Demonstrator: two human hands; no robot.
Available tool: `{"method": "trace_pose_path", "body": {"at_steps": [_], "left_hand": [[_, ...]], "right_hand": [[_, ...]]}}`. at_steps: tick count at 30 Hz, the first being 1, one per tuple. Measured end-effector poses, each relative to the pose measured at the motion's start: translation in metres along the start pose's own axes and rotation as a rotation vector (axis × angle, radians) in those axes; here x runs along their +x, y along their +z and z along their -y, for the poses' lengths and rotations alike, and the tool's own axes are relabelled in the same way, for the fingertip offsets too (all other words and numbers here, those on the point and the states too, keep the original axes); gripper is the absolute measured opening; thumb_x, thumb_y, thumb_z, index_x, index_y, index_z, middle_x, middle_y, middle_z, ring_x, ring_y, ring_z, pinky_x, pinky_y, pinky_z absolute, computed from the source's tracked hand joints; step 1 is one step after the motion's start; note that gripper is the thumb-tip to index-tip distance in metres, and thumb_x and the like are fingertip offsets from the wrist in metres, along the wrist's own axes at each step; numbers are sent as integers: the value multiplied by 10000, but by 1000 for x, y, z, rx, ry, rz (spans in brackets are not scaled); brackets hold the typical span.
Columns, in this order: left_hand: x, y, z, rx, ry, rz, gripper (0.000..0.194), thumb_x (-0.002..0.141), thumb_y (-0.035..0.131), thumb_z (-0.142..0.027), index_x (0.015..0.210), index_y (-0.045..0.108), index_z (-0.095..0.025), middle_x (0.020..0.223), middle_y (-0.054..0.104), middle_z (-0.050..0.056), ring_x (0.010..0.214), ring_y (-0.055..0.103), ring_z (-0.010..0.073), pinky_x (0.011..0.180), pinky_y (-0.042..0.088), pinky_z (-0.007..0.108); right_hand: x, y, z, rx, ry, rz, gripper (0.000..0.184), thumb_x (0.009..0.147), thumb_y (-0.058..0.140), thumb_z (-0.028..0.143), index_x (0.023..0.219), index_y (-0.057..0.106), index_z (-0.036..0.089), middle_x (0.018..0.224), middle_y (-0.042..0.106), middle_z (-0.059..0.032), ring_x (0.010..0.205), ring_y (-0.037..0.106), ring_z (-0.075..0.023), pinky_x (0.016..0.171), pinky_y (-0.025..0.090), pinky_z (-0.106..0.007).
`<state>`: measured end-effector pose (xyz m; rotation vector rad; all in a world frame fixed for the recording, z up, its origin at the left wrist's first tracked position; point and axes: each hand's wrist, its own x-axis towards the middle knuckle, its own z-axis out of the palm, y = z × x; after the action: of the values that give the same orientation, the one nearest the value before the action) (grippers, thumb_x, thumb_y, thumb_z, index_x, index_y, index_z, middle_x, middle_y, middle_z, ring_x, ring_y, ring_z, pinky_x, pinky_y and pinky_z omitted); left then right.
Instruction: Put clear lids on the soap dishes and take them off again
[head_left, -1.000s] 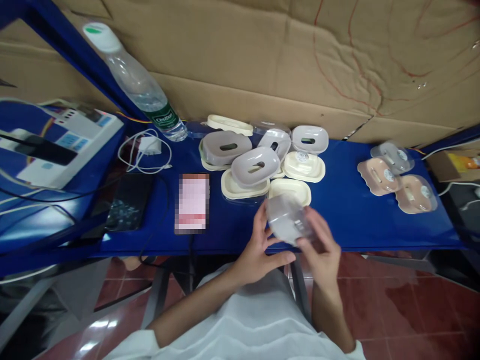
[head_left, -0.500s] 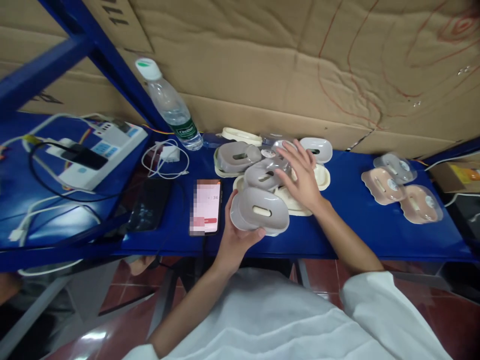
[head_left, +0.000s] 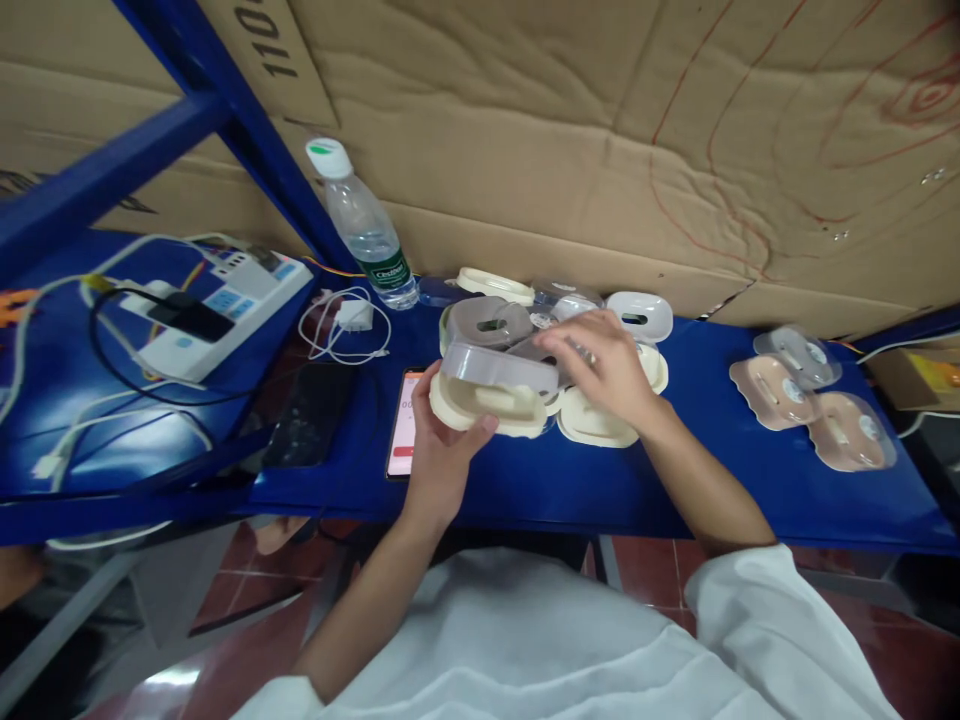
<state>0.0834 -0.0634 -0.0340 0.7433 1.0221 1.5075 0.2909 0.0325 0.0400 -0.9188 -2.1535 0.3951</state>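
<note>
Left hand: closed around the cream dish [head_left: 491, 408], the thumb over its near edge and the other fingers at its left and far side [head_left: 442, 450].
Held pair: the cream dish is in the left hand, raised off the tabletop [head_left: 585, 500] and tilted so its inside shows, with an oval raised part in the middle; a grey tray [head_left: 499, 366] stands tilted at its far edge, its side wall facing the wearer.
Right hand: half open, palm down, fingers bent and slightly apart, over the pile to the right of the held pair [head_left: 600, 362]; whether the fingertips touch a piece, I cannot tell.
Grey slotted tray: just beyond the left hand's dish, its oval slot facing up [head_left: 491, 322].
White slotted tray: beyond the right hand, holding nothing visible [head_left: 640, 316].
Lower cream dish: under and near the right hand, partly hidden by it [head_left: 598, 420].
Peach dishes: two, well to the right of the right hand, with clear covers bearing round stickers [head_left: 849, 430].
Bottle: beyond the left hand, capped, part-filled with clear liquid [head_left: 379, 255].
Phone: just left of the left hand, partly covered by it [head_left: 401, 430].
</note>
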Motion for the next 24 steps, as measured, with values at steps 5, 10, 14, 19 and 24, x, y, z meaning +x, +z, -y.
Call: {"method": "trace_pose_path", "body": {"at_steps": [5, 10, 14, 19, 24], "left_hand": [[12, 6, -6, -84, -7, -30, 888, 742, 990, -403, 1463, 470, -385, 1519, 619, 53, 1393, 623, 258, 1157, 535, 407], [10, 11, -10, -80, 45, -30, 837, 786, 955, -461, 1475, 486, -389, 1516, 619, 49, 1391, 621, 255, 1061, 589, 339], [6, 11, -11, -78, 18, -73, 875, 785, 960, -443, 1499, 456, -406, 1537, 591, 51, 1357, 640, 253, 934, 628, 279], [0, 5, -7, -87, -31, -93, 854, 790, 960, -414, 1485, 465, -409, 1549, 567, 51, 1362, 635, 263, 976, 634, 324], [0, 6, -9, -82, -17, -89, 896, 791, 961, -404, 1524, 445, -424, 1566, 562, 50, 1407, 612, 271, 1049, 617, 361]], "right_hand": [[17, 21, 5, 182, -18, 208, 378, 1128, 487, 478, 1172, 762, 223, 1191, 805, -69, 1117, 744, -213, 983, 567, -373], [0, 13, 22, 144, -129, 317, 407, 1091, 575, 503, 1391, 710, 263, 1394, 749, -66, 1300, 691, -245, 1135, 520, -435], [14, 9, 0, -67, -90, 178, 379, 1102, 544, 485, 1351, 744, 280, 1285, 794, -71, 1209, 726, -265, 1109, 519, -475], [50, 22, -40, -313, -32, 91, 359, 1108, 518, 387, 1347, 742, 241, 1363, 759, -92, 1326, 661, -295, 1223, 415, -550], [27, 20, -3, -124, -151, 165, 397, 1109, 529, 473, 1401, 706, 271, 1428, 724, -73, 1368, 639, -256, 1207, 462, -489]]}}
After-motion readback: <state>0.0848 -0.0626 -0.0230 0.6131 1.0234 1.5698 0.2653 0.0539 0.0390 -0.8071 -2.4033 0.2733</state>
